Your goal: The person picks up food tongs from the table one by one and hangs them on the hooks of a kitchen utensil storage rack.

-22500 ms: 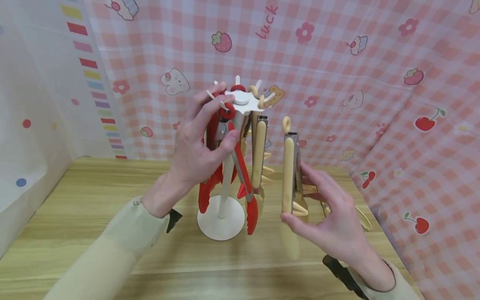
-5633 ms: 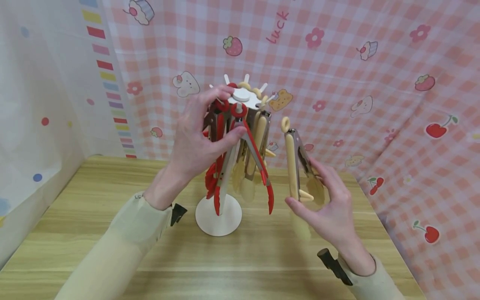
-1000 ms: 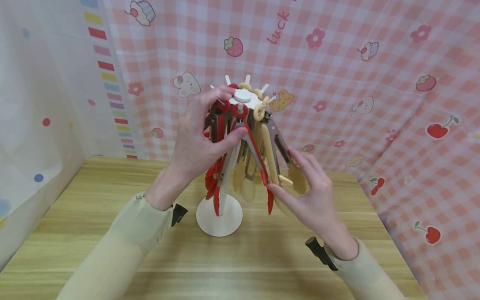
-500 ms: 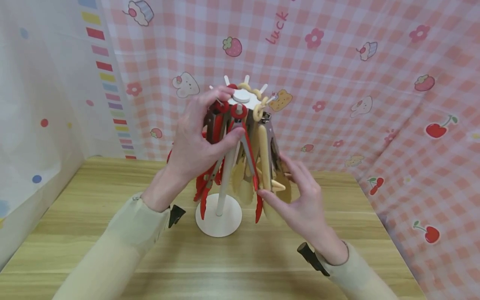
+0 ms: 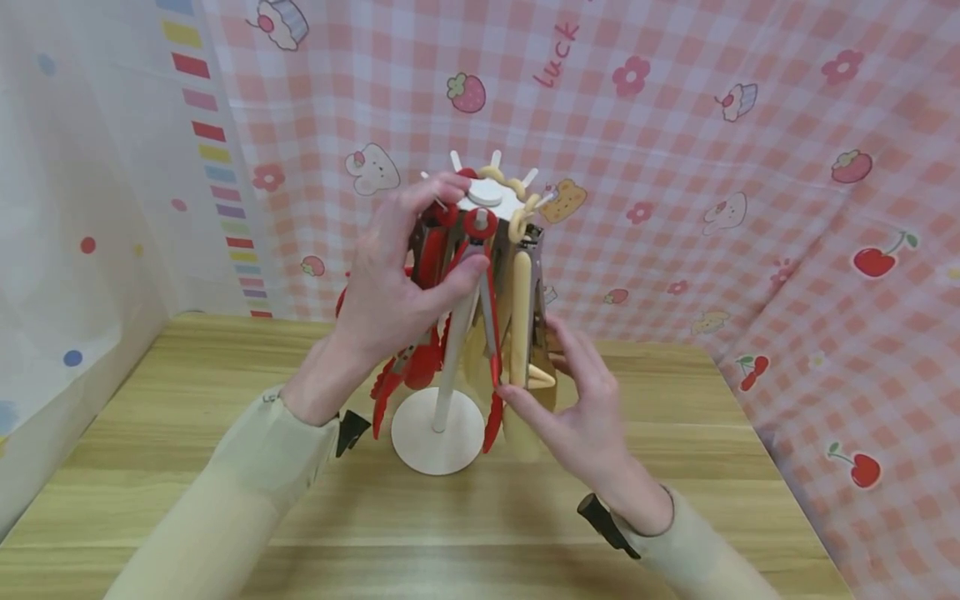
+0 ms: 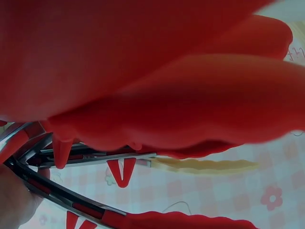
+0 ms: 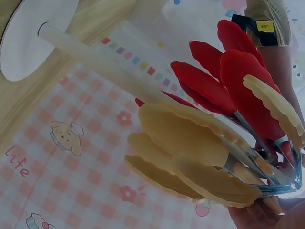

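Observation:
A white rotating rack has a round top with prongs (image 5: 486, 193), a slim post (image 5: 448, 392) and a round base (image 5: 437, 454). Red tongs (image 5: 491, 333) and beige tongs hang around it by their loops. My left hand (image 5: 390, 292) grips the rack's top, fingertips on its rim and thumb against the front red tongs. In the left wrist view red tong heads (image 6: 200, 105) fill most of the frame. With thumb and fingers, my right hand (image 5: 581, 408) holds the lower part of beige tongs (image 5: 521, 312), whose loop is at a front-right prong. Beige heads (image 7: 181, 129) cluster in the right wrist view.
The rack stands on a wood-grain table (image 5: 240, 500). A pink checked curtain (image 5: 675, 167) hangs behind and to the right; a white dotted sheet (image 5: 75, 208) is at the left.
My right hand has brought the beige tongs leftward to the rack, and their arms are closer together. The front red tongs narrowed too. Beige utensils lying at the table's right 22.5 s ago are gone from there.

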`<action>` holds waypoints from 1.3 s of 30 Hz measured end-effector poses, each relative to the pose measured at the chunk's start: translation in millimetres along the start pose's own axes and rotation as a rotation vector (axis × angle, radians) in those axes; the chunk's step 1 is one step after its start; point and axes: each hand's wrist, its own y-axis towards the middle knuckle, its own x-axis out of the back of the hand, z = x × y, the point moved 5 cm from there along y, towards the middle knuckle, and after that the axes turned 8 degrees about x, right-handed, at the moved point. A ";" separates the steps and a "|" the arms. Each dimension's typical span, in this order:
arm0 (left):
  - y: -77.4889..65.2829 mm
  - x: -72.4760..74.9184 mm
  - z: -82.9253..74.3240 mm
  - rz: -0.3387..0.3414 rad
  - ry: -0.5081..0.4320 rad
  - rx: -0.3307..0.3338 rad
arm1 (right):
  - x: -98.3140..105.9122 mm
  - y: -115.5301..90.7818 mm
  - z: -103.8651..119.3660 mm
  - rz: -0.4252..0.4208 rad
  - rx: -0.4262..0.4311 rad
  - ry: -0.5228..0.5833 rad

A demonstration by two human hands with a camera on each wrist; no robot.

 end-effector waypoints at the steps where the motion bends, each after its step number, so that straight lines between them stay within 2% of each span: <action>1: 0.0 0.0 -0.3 0.003 0.002 0.001 | -0.7 -0.2 0.3 -0.002 0.001 0.001; 25: -0.2 2.4 -4.2 0.039 0.044 0.015 | -6.8 0.7 -1.2 -0.002 0.008 0.014; 39: -3.8 2.3 -6.1 0.062 0.070 0.053 | -1.9 -1.3 -3.3 0.016 -0.009 0.036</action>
